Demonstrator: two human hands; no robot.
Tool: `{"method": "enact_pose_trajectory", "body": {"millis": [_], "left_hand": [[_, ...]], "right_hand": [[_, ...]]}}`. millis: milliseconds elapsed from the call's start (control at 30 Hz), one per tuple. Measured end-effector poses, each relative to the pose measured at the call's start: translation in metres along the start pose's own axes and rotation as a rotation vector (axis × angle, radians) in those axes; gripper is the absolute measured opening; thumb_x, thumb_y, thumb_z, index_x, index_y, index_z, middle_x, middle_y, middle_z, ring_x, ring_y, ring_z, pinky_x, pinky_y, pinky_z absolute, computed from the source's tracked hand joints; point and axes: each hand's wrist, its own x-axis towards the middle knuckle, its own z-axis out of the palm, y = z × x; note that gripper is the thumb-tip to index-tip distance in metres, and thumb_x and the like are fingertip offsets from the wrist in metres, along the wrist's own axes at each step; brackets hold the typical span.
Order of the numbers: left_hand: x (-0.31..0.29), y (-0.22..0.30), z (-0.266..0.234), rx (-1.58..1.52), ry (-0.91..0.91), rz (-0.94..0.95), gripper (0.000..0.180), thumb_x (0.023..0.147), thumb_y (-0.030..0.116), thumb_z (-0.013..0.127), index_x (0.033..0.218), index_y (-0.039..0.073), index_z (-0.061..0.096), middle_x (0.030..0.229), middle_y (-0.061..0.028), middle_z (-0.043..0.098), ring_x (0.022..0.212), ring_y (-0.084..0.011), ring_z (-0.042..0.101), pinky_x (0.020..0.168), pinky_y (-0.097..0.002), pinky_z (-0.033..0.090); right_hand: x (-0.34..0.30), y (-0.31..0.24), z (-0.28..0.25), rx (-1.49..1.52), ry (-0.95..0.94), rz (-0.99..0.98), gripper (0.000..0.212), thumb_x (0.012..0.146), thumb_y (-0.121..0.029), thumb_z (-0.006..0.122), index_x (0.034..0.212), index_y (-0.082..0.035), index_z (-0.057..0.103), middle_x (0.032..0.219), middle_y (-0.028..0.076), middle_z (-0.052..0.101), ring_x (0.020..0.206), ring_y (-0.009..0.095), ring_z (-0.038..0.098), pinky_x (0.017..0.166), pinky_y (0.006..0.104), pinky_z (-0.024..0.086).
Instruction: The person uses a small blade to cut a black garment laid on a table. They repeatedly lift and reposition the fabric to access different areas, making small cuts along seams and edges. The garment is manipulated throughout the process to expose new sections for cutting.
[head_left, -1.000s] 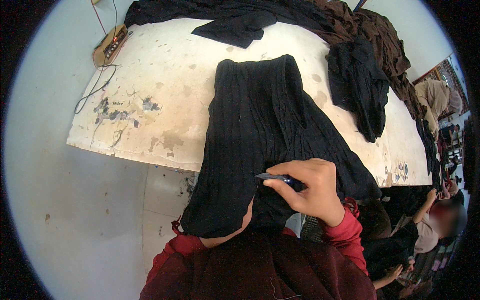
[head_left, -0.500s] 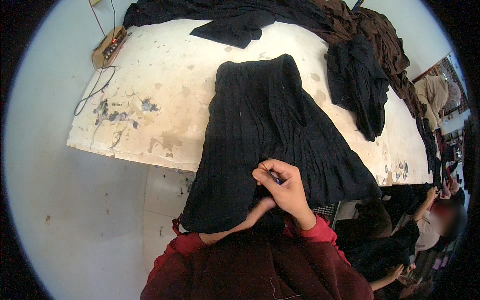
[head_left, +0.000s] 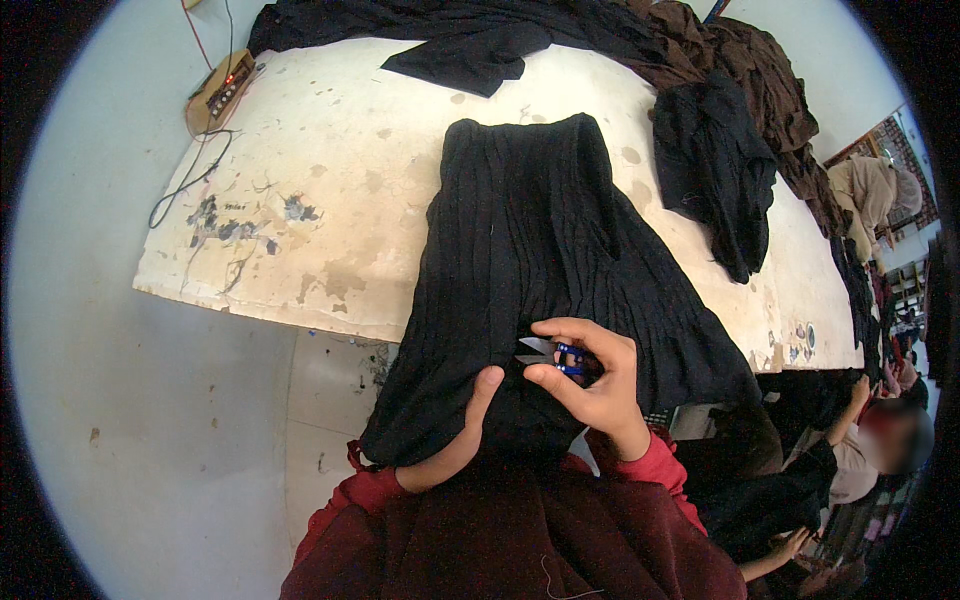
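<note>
The bare, red-sleeved right hand (head_left: 608,392) curls — thumb and pointing finger apart. The bare left hand (head_left: 468,425) is left of it — thumb out.

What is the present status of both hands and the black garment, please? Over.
Right hand holding blue snips, blades open. Left hand partly hidden by black garment. Garment across edge of table. Nothing visibly blocking snips.

The right fingers (head_left: 580,328) hold blue-handled snips (head_left: 568,350) — blades apart — over a pleated black garment (head_left: 520,220).

Stained table (head_left: 350,185), black garment (head_left: 500,240), crumpled black cloth (head_left: 715,165), perhaps thread scraps (head_left: 236,232)
</note>
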Motion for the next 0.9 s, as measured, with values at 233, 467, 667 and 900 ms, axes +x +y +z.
{"method": "enact_pose_trajectory", "body": {"millis": [233, 467, 667, 900], "left_hand": [[-0.001, -0.003, 0.004, -0.01, 0.04, -0.021, 0.061, 0.094, 0.043, 0.061, 0.128, -0.008, 0.054, 0.131, -0.0258, 0.055, 0.121, -0.0392, 0.054, 0.105, -0.0429, 0.039], [-0.001, 0.0, 0.0, -0.017, 0.018, 0.02, 0.061, 0.094, 0.044, 0.06, 0.127, -0.007, 0.055, 0.131, -0.0258, 0.055, 0.12, -0.0394, 0.055, 0.103, -0.0424, 0.041], [0.0, 0.002, 0.0, 0.051, 0.006, 0.026, 0.06, 0.095, 0.042, 0.061, 0.126, -0.008, 0.055, 0.131, -0.0262, 0.055, 0.119, -0.0398, 0.055, 0.102, -0.0424, 0.042], [0.0, 0.006, -0.004, 0.122, -0.021, 0.109, 0.052, 0.096, 0.035, 0.06, 0.124, -0.008, 0.056, 0.126, -0.0263, 0.058, 0.115, -0.0388, 0.058, 0.1, -0.0427, 0.044]], "right_hand": [[0.006, 0.002, -0.002, -0.129, 0.035, -0.097, 0.024, 0.076, -0.021, 0.081, 0.093, -0.007, 0.073, 0.081, 0.009, 0.073, 0.063, 0.02, 0.069, 0.057, 0.0271, 0.051], [0.005, 0.006, -0.002, -0.144, 0.016, -0.139, 0.02, 0.077, -0.021, 0.08, 0.089, -0.007, 0.073, 0.082, 0.009, 0.073, 0.065, 0.02, 0.071, 0.057, 0.028, 0.052], [0.003, 0.004, -0.005, -0.145, 0.012, -0.118, 0.019, 0.076, -0.02, 0.08, 0.088, -0.007, 0.072, 0.082, 0.008, 0.073, 0.064, 0.021, 0.07, 0.057, 0.0285, 0.051], [0.014, -0.013, -0.004, -0.266, -0.035, -0.215, 0.02, 0.076, -0.023, 0.08, 0.087, -0.008, 0.072, 0.078, 0.006, 0.072, 0.063, 0.02, 0.069, 0.055, 0.0288, 0.05]]}}
